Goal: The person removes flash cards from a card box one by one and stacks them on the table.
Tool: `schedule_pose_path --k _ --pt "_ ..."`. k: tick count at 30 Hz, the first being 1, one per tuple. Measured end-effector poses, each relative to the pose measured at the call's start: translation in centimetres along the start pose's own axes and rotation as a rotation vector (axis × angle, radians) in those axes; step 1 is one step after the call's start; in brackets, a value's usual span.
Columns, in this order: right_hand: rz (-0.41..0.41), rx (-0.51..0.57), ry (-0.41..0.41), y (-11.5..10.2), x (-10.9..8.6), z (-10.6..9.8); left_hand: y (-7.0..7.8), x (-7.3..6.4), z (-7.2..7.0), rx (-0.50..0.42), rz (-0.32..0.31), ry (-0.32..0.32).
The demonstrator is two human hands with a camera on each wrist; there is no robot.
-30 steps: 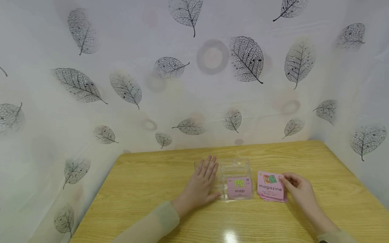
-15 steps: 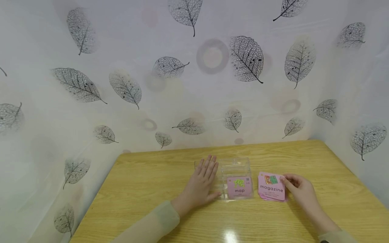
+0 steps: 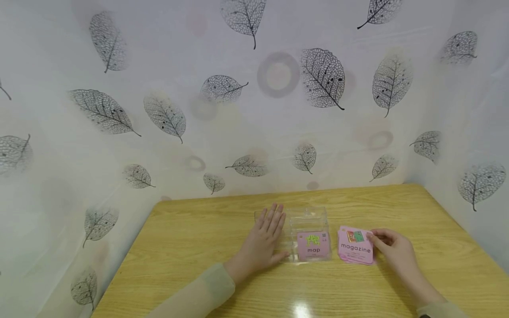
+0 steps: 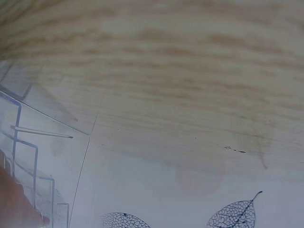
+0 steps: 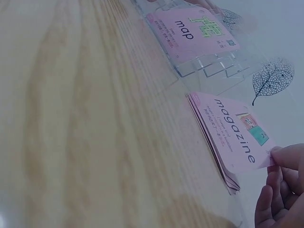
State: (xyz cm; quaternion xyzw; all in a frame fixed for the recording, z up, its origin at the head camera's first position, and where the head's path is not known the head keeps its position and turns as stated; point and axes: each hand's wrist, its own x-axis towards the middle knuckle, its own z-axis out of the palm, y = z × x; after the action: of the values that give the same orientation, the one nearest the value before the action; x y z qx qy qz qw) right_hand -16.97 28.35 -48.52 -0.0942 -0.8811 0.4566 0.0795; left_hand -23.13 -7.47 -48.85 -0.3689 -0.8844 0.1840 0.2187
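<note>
Wood-grained table (image 3: 179, 243), leaf-printed pale backdrop (image 3: 254, 128), left hand (image 3: 260, 245) flat on clear tray (image 3: 308, 225), right hand (image 3: 393, 252) pinching magazine card (image 3: 355, 251)

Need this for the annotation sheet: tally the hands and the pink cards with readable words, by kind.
Hands: 2 (left hand, right hand)
Readable pink cards: 2 (map card, magazine card)
Total: 4
Excluded: cards beneath magazine, too tightly stacked to count.
</note>
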Motion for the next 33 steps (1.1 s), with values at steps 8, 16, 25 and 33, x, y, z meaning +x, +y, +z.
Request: schedule_pose_path --k 8,16,25,33 --pt "0.005 -0.015 0.014 0.31 0.32 0.22 -0.01 0.00 -0.06 0.003 0.003 0.001" --pt "-0.030 0.003 0.040 0.58 0.66 0.49 -0.05 -0.05 -0.11 0.013 0.005 0.009" --pt "-0.062 -0.014 0.055 0.80 0.86 0.67 -0.06 -0.04 -0.20 0.014 0.003 -0.001" --pt "-0.053 -0.030 0.051 0.76 0.87 0.63 -0.07 -0.06 -0.02 0.010 0.006 0.001"
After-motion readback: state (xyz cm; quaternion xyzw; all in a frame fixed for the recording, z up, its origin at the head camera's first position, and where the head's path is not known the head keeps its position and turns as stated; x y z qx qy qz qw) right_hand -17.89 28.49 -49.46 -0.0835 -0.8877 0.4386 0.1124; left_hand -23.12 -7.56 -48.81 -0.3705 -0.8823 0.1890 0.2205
